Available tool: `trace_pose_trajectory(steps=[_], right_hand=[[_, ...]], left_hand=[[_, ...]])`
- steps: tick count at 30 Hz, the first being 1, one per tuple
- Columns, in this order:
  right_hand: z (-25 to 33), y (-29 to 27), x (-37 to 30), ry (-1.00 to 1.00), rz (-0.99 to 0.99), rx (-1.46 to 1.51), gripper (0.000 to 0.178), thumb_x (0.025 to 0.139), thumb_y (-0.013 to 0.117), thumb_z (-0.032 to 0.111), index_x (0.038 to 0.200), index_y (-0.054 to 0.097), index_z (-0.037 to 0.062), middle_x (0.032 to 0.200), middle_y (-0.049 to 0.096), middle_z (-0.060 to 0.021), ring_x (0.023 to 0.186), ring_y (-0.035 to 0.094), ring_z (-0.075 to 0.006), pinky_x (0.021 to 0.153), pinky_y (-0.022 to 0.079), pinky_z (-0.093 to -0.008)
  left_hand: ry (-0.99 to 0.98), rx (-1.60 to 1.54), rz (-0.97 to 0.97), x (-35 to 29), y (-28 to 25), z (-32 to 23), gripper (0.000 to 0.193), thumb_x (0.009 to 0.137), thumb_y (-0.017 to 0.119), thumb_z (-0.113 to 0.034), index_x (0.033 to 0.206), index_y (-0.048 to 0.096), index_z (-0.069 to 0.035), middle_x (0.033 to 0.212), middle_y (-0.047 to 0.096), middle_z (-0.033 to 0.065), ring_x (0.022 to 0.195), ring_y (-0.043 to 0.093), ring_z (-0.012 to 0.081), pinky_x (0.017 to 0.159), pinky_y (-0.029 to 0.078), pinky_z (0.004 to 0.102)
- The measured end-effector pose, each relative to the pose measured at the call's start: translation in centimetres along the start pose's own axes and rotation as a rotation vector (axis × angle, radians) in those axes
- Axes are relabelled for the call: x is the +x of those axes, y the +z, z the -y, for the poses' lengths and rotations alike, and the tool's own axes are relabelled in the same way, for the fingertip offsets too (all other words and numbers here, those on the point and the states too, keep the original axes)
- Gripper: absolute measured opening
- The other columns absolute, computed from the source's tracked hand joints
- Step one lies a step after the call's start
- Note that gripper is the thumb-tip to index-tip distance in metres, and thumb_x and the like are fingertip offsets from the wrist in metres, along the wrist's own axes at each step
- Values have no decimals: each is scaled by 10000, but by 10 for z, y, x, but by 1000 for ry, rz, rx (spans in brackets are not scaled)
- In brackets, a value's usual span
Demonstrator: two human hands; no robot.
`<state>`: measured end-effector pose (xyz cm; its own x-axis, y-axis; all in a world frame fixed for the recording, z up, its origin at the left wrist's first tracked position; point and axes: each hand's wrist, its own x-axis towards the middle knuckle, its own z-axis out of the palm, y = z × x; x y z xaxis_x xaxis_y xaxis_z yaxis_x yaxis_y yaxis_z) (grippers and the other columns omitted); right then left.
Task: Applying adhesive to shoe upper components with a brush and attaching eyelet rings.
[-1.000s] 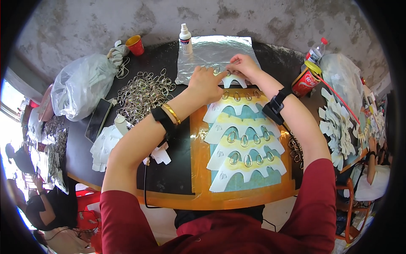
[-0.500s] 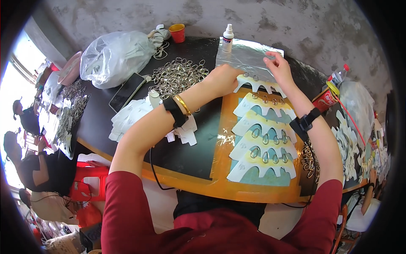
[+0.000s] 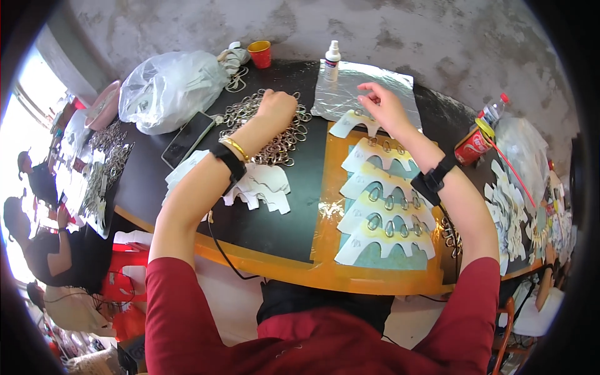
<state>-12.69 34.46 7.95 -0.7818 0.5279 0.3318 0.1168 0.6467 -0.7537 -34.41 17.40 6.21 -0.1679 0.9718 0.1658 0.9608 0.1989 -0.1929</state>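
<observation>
My left hand point(image 3: 277, 105) rests on a heap of metal rings point(image 3: 262, 128) on the black table, fingers curled into the heap; whether it grips a ring is hidden. My right hand point(image 3: 382, 106) hovers over the top white scalloped card point(image 3: 350, 122), fingers pinched close, nothing clearly held. Below it, several overlapping white scalloped cards with metal rings point(image 3: 384, 209) lie in a row on an orange board point(image 3: 330, 212). A loose pile of blank white cards point(image 3: 262, 184) lies under my left forearm.
A silver foil sheet point(image 3: 350, 87), white spray bottle point(image 3: 332, 60) and red cup point(image 3: 260, 54) stand at the back. A plastic bag point(image 3: 169, 87) and a phone point(image 3: 187, 137) lie left. A red can point(image 3: 472, 145) and more cards point(image 3: 509, 206) sit right. Other people are at far left.
My left hand has left the top card and moved left onto the ring heap. My right hand stays over the top card. The view has shifted.
</observation>
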Motion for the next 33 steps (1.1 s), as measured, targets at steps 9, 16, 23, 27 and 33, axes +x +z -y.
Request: trace_pose_trajectory(steps=[9, 16, 23, 27, 33], right_hand=[[-44, -64, -17, 65, -116, -210, 250, 849, 612, 125, 1087, 624, 49, 868, 654, -111, 764, 609, -180, 685, 488, -315], [-36, -61, -76, -274, 50, -581, 218, 774, 599, 0, 966, 693, 48, 863, 606, -128, 864, 573, -307, 766, 467, -397], [-50, -60, -81, -185, 136, -623, 281, 786, 580, -16, 1020, 701, 80, 860, 575, -122, 865, 554, -293, 762, 455, -388], [-49, -61, -82, -141, 156, -606, 279, 743, 639, 28, 1009, 713, 68, 888, 576, -112, 932, 544, -280, 819, 451, -367], [-53, -58, -79, -202, 125, -572, 254, 747, 640, 36, 986, 719, 64, 876, 572, -112, 925, 542, -278, 808, 455, -375]], left_hand=[[35, -832, -83, 48, -48, -71, 152, 790, 669, -156, 876, 686, -31, 763, 675, 127, 722, 661, 234, 682, 515, 339], [92, -938, -92, 93, -39, -125, 162, 784, 694, -153, 870, 686, -16, 792, 686, 118, 750, 658, 198, 699, 508, 312], [-33, -1070, -84, 113, -11, -140, 156, 767, 713, -138, 863, 685, -18, 773, 679, 93, 696, 634, 179, 667, 506, 307], [-30, -1075, -16, 116, -6, -146, 131, 798, 698, -116, 895, 684, -29, 809, 691, 84, 740, 646, 150, 679, 506, 280], [-13, -1013, -95, 122, 8, -155, 152, 789, 683, -121, 905, 677, -24, 818, 692, 100, 741, 658, 184, 678, 509, 300]])
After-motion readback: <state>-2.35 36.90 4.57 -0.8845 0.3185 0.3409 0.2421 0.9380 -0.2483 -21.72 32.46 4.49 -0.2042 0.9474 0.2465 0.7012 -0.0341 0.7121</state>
